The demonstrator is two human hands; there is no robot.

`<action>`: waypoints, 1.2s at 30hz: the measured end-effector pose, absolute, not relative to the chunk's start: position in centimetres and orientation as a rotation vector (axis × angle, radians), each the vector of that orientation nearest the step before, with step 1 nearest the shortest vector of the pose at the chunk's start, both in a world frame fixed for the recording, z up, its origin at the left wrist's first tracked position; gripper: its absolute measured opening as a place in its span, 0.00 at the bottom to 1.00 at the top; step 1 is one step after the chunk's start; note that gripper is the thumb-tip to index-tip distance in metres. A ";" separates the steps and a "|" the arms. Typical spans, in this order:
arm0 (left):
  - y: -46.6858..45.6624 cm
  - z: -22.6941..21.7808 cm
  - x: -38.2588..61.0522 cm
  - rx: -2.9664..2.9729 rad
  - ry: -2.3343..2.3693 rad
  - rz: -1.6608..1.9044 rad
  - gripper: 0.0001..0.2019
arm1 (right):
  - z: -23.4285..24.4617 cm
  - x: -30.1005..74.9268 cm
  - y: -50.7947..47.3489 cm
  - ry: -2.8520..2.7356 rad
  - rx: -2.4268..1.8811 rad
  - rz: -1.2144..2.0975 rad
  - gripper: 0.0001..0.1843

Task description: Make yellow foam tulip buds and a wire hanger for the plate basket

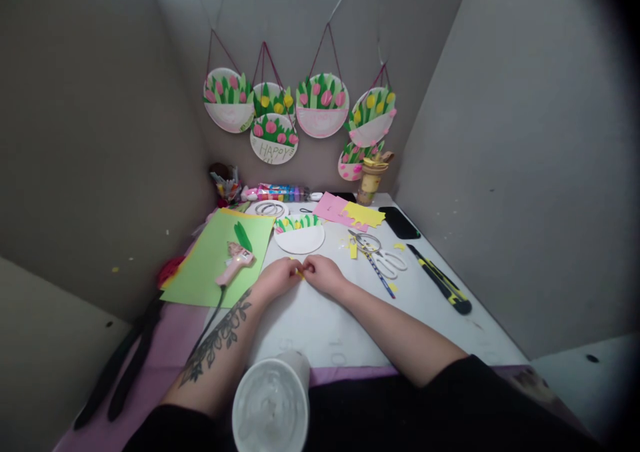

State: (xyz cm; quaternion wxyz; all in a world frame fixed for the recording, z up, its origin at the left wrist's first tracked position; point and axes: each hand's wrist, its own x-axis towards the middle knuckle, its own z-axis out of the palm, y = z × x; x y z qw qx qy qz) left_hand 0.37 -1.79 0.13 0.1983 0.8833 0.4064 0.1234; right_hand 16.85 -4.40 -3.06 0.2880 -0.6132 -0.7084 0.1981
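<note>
My left hand (pixel 278 278) and my right hand (pixel 324 273) meet at the middle of the white table (pixel 325 325), fingertips pinched together on a small yellow paper piece (pixel 299 273). Just beyond them lies a paper plate basket (pixel 299 235) with green and yellow paper leaves. A pink glue gun (pixel 235 263) rests on a green paper sheet (pixel 215 255) to the left of my left hand. Scissors (pixel 383 255) and a pencil (pixel 379 275) lie to the right of my right hand.
Pink (pixel 333 208) and yellow paper (pixel 364 215), a black phone (pixel 399 223) and a black-yellow utility knife (pixel 440 280) lie at right. A lidded cup (pixel 271 405) stands near my body. Several tulip plate crafts (pixel 273 132) hang on the cardboard wall.
</note>
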 end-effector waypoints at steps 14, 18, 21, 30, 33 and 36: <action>-1.1 -0.5 0.4 2.442 1.181 0.408 0.07 | -3.0 16.9 -4.4 -1.903 -1.636 0.544 0.02; -1.1 -0.7 0.4 2.449 1.189 0.417 0.07 | -2.9 16.9 -4.4 -1.900 -1.639 0.557 0.03; -1.0 -0.7 0.4 2.447 1.207 0.421 0.08 | -2.9 16.9 -4.5 -1.900 -1.631 0.557 0.03; -1.0 -0.7 0.4 2.444 1.226 0.396 0.08 | -3.0 17.0 -4.5 -1.888 -1.639 0.541 0.03; -1.0 -0.8 0.4 2.452 1.223 0.399 0.08 | -3.0 17.0 -4.5 -1.890 -1.638 0.533 0.04; -0.9 -0.9 0.5 2.442 1.227 0.396 0.08 | -3.1 17.0 -4.4 -1.894 -1.640 0.537 0.04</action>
